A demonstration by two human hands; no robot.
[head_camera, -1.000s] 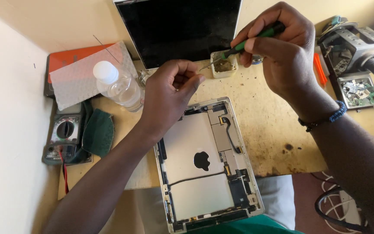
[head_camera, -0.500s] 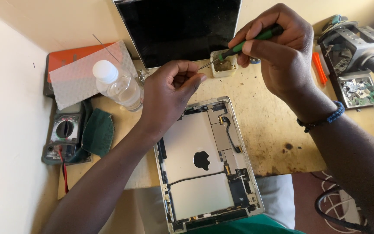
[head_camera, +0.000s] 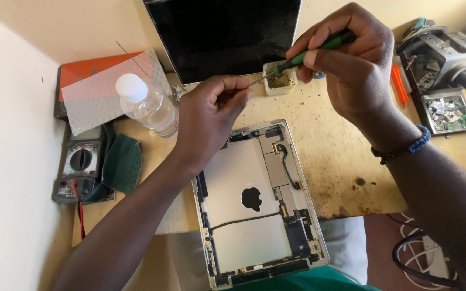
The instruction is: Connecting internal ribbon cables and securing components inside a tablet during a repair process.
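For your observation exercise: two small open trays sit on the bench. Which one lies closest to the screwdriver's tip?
The small cream square tray by the dark screen, just beyond the screwdriver tip. The metal tray of parts sits far right.

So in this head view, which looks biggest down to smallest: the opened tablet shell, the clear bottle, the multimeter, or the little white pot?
1. Opened tablet shell
2. Clear bottle and multimeter: about alike, and the multimeter is partly hidden, so no ranking.
3. Little white pot

Opened tablet shell: bottom edge cut off | screwdriver: handle mostly hidden in right hand | tip contents: too small to tell
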